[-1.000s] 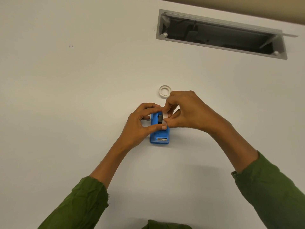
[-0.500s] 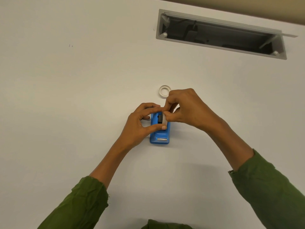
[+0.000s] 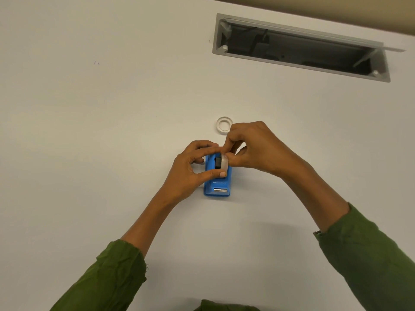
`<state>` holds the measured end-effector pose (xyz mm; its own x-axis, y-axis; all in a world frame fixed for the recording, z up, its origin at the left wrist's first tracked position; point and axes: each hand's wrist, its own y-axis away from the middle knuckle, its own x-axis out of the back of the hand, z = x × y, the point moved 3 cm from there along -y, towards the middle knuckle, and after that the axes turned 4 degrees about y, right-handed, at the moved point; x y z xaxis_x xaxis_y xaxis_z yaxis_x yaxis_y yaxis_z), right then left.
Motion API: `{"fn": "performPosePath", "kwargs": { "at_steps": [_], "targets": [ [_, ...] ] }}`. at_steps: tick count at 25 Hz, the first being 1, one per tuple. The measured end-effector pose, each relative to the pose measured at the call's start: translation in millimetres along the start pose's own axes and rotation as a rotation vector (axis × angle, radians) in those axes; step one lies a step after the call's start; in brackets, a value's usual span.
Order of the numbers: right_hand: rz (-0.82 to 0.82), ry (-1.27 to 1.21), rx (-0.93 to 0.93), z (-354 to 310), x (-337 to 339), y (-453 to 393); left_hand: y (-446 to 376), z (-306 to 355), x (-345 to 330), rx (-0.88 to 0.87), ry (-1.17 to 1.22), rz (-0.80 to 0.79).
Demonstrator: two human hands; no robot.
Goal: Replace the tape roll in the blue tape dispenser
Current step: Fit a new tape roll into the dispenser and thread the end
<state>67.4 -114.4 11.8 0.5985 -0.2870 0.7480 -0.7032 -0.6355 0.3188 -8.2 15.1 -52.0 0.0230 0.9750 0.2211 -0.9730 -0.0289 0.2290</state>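
The right hand (image 3: pixel 253 149) is closed in a fingertip pinch on the clear tape roll (image 3: pixel 224 162), thumb and forefinger meeting at the roll's upper right edge, the other fingers curled in above it. A second ago this hand covered the roll almost wholly and only the black hub (image 3: pixel 217 162) showed; now the hand has drawn a little to the right and the pale, translucent band of the roll stands plainly in view, on edge in the cradle. That reads as the new roll being nearly seated, with the pinch now most likely hunting for the free tape end or pressing the hub home; which of the two I cannot tell. Just left of that pinch, the left hand (image 3: pixel 190 171) is half closed round the blue tape dispenser (image 3: pixel 217 178), its forefinger lying over the top near the roll and its thumb pressed across the body below it, steadying it as before. The dispenser lies flat on the white table (image 3: pixel 112 131) directly under both hands, its long axis running away from the person, with the metal cutter blade (image 3: pixel 219 189) at the near end, so it points back toward the wearer. Just beyond the right knuckles, nearly touching them in this view, lies the empty white tape core (image 3: pixel 224 124), flat on the table. Well beyond it is the open cable hatch (image 3: pixel 301 47).
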Motion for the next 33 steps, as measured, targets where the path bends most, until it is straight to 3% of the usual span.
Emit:
{"fn": "performPosePath", "kwargs": {
  "at_steps": [20,25,33],
  "targets": [
    [0.001,-0.034,-0.006,4,2,-2,-1,-1,-1,0.006,0.0,-0.003],
    [-0.08,0.069,-0.013,-4,-1,1,-1,-1,0,-0.016,-0.004,-0.004],
    [-0.026,0.035,-0.041,-4,-2,-4,-1,0,-1,0.003,-0.004,0.001]
  ]
}}
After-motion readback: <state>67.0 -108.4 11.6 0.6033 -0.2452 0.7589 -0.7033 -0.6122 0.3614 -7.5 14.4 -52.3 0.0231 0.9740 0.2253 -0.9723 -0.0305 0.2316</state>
